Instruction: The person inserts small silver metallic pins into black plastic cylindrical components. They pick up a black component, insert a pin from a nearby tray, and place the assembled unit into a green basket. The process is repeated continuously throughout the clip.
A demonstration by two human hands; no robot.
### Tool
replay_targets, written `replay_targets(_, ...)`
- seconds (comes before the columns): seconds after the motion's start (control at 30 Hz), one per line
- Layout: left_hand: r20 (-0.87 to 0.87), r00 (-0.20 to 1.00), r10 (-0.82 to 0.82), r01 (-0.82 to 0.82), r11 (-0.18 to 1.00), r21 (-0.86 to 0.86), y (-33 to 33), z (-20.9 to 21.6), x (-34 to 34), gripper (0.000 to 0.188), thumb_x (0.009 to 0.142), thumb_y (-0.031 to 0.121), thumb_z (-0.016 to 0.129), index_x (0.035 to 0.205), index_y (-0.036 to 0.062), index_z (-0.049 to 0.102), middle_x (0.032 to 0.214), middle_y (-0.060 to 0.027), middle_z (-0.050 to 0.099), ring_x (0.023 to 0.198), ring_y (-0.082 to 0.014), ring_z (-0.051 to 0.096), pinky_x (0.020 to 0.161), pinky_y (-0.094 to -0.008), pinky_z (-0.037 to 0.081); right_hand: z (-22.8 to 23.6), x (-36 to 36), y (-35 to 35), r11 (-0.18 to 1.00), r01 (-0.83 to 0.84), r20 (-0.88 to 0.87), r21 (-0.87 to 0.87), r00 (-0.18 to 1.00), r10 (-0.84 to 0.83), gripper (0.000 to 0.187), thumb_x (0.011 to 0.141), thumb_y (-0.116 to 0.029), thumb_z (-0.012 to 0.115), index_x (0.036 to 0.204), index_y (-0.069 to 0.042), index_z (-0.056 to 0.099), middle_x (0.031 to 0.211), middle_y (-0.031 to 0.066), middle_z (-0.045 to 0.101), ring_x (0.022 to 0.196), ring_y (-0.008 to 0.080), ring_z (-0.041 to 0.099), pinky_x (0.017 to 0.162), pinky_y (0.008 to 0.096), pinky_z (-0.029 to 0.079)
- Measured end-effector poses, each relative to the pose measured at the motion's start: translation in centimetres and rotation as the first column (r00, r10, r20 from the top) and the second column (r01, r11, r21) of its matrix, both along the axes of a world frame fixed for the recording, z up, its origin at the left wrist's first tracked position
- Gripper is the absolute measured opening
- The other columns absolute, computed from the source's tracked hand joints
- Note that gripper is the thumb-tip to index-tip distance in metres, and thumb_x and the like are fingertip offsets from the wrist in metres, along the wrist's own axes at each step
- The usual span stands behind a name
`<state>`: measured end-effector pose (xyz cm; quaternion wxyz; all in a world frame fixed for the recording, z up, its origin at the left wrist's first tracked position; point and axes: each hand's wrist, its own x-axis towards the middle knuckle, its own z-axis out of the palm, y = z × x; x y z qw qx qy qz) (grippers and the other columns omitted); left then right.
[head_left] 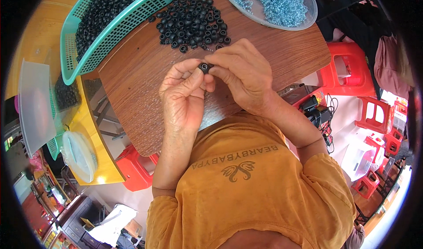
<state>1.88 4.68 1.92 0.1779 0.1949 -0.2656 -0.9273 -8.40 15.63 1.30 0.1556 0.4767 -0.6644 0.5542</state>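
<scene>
A small black round part with a hole (204,67) is held up over the brown wooden table (145,95). A pale metal coil or ring shows in its opening. My left hand (184,88) pinches it between thumb and fingers, from the left. From the right, the thumb and forefinger of my right hand (246,73) close on its other side; their tips partly cover it. Beyond my hands lies a loose pile of similar black round parts (189,22). A small coiled piece (206,48) rests at the pile's near edge, close to my right fingers.
A green plastic basket (116,33) full of black parts stands at the far left. At the far right, a clear round tray (313,11) holds many tiny shiny bluish pieces. A red stool (136,169) sits below the table's left side, another red stool (341,68) to the right.
</scene>
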Motion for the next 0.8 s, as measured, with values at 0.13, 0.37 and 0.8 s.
replay_targets(0.13, 0.014, 1.0, -0.003, 0.003, 1.0, -0.005, 0.1, 0.0, -0.1, 0.015, 0.083, -0.005, 0.06, 0.097, -0.0012, 0.059, 0.088, -0.0144, 0.065, 0.072, -0.021, 0.063, 0.06, -0.0321, 0.048, -0.2, -0.3, 0.3, 1.0, 0.018, -0.035, 0.015, 0.999, -0.018, 0.023, 0.065, 0.0, 0.068, 0.088, -0.003, 0.066, 0.08, 0.006, 0.061, 0.071, 0.023, 0.054, 0.058, 0.0312, 0.045)
replay_targets(0.37, 0.002, 1.0, 0.001, -0.001, 1.0, 0.0, 0.1, 0.2, -0.2, 0.015, 0.083, -0.005, 0.06, 0.097, -0.0015, 0.059, 0.087, -0.0148, 0.065, 0.073, -0.022, 0.064, 0.06, -0.032, 0.049, -0.7, 0.0, -0.2, 0.998, 0.046, -0.099, -0.039, 0.994, -0.05, 0.029, 0.066, -0.001, 0.068, 0.095, -0.004, 0.064, 0.08, 0.0068, 0.059, 0.069, 0.0222, 0.052, 0.057, 0.0305, 0.043)
replay_targets(0.8, 0.039, 0.999, 0.018, -0.015, 0.997, -0.075, 0.0, -0.2, -0.1, 0.014, 0.082, -0.006, 0.06, 0.095, -0.0029, 0.059, 0.093, -0.0174, 0.066, 0.073, -0.0222, 0.064, 0.06, -0.031, 0.049, 0.5, 0.0, 0.4, 0.998, -0.057, 0.436, 0.033, 0.899, 0.037, 0.012, 0.074, -0.003, 0.069, 0.086, -0.003, 0.067, 0.08, 0.0056, 0.061, 0.074, 0.0162, 0.054, 0.063, 0.0269, 0.044)
